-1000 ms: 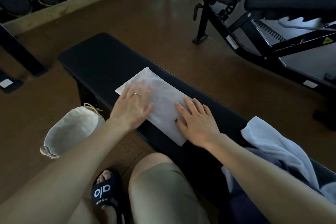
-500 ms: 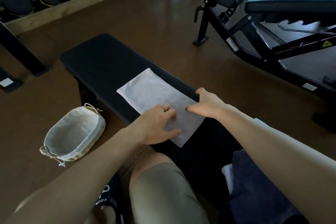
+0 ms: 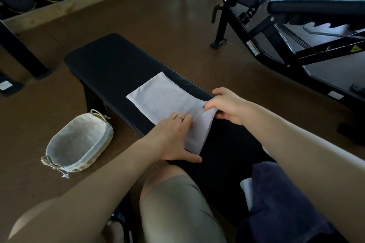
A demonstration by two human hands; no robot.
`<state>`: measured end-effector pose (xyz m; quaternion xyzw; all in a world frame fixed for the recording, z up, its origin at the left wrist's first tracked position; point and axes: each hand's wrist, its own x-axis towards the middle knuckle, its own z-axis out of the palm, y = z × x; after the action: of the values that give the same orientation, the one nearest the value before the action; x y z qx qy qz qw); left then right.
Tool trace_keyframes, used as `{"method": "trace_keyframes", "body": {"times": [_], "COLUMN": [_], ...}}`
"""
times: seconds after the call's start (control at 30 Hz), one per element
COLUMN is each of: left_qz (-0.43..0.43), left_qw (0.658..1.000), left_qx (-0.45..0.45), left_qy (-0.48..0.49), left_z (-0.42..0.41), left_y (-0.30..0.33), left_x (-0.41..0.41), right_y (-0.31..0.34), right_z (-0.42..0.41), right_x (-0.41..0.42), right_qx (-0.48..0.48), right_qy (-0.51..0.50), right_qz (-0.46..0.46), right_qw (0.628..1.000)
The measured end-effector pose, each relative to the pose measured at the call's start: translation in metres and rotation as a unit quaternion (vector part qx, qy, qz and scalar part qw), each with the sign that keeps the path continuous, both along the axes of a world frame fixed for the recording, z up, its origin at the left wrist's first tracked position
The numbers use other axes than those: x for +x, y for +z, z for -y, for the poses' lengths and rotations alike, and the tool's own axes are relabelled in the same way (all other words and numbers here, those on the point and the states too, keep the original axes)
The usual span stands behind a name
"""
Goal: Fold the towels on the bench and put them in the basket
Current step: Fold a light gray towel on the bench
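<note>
On the floor at the left, just beside the bench, the lined wicker basket sits with nothing visible inside, so no towel is put away yet. On the black pad lies the white towel, already a long narrow strip, far end flat and near end raised. The left hand holds the near corner on the basket side, fingers laid on top of the cloth and thumb reaching beneath the edge. The right hand pinches the other near corner between thumb and curled fingers, lifting it clear of the pad. The step in hand looks like the next fold: near end carried over onto the far end. To do it well, both corners should rise level and travel together, so the hems meet squarely rather than skewed; the far end should stay flat on the pad. At the far right, on the bench beside the person's thigh, a dark blue towel with a pale one partly under it waits unfolded.
</note>
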<state>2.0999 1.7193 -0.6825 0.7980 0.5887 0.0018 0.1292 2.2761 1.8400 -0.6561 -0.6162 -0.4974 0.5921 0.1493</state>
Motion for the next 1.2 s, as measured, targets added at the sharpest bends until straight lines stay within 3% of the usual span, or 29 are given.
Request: {"method": "trace_keyframes", "body": {"times": [0.1,0.33,0.53,0.77,0.97,1.2], "left_qz": [-0.041,-0.059,0.048,0.105,0.153,0.223], "left_qw": [0.999,0.996,0.999,0.994,0.982,0.953], "left_qx": [0.036,0.067,0.013,-0.033,-0.088,-0.151], "left_qy": [0.002,-0.005,0.003,0.027,0.072,0.141], "left_z": [0.002,0.01,0.011,0.023,0.02,0.016], "left_y": [-0.008,-0.01,0.001,0.005,0.012,0.021], "left_x": [0.009,0.025,0.012,0.0,-0.008,-0.031], "right_y": [0.005,0.011,0.0,-0.004,-0.009,-0.014], "right_z": [-0.001,-0.005,-0.002,-0.002,-0.01,-0.018], "right_x": [0.0,0.011,0.024,0.039,0.045,0.036], "right_qx": [-0.017,0.056,0.004,-0.067,-0.019,0.035], "right_qy": [0.004,0.081,0.11,0.106,0.189,0.212], "right_qz": [-0.007,0.089,0.021,-0.037,-0.009,0.012], "right_qw": [1.0,0.991,0.994,0.991,0.982,0.977]}}
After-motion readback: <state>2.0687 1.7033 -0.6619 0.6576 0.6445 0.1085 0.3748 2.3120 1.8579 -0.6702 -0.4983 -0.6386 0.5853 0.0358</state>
